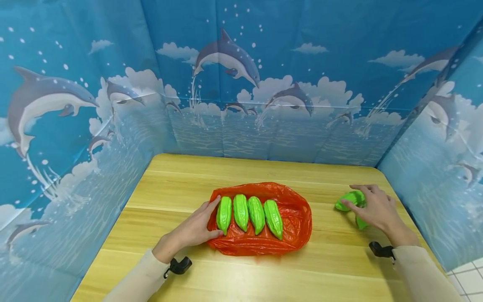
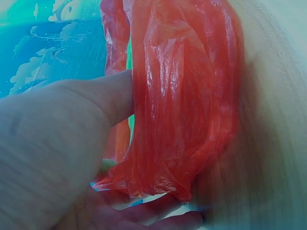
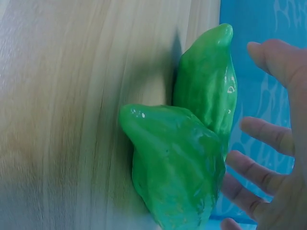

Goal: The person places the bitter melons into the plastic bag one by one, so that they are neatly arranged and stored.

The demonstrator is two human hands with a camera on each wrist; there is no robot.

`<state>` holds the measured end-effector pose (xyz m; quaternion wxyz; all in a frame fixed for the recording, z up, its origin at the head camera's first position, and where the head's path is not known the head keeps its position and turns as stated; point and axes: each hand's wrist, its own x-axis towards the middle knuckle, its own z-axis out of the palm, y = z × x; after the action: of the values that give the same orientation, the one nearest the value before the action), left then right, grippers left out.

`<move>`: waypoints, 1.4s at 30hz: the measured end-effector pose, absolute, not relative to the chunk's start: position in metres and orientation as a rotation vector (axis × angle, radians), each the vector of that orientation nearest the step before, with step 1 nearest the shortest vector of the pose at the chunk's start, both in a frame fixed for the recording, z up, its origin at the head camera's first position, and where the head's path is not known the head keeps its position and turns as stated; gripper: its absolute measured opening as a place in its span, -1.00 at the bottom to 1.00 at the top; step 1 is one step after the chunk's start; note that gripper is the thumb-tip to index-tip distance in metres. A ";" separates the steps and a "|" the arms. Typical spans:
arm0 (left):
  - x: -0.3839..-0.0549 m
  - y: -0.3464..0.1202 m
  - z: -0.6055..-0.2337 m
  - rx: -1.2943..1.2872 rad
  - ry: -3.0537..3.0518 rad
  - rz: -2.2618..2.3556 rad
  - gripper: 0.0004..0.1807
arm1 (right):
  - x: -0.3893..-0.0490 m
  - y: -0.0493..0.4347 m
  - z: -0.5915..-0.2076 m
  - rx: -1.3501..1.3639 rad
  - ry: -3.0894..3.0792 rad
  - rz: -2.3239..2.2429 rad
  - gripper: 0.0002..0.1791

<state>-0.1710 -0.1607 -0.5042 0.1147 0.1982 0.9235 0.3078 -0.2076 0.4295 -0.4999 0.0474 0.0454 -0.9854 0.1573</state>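
Several glossy green ribbed fruits (image 1: 240,212) with pointed ends, artificial-looking, lie side by side in a red plastic bag (image 1: 298,218) that is spread on the table. My left hand (image 1: 198,224) grips the left edge of the bag, its thumb tucked behind the plastic in the left wrist view. Two more such green fruits (image 3: 172,163) lie touching each other at the table's right. Over them hovers my right hand (image 1: 377,207), thumb and fingers spread apart. The right wrist view shows its fingers beside the fruits, not closed round either one.
A light wood table (image 1: 177,180) carries everything. Blue dolphin-printed curtains (image 1: 264,126) stand along its back and both sides. Black wrist devices (image 1: 180,265) sit on both forearms. White floor tiles (image 1: 468,279) show at the lower right.
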 end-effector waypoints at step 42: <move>-0.171 -0.159 -0.504 0.570 2.691 0.898 0.24 | -0.220 0.387 -0.500 0.393 -2.990 0.765 -0.44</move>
<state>-0.1706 -0.1586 -0.5043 0.1235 0.1955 0.9229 0.3079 -0.2201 0.3871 -0.4998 0.0152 0.1265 -0.9609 0.2460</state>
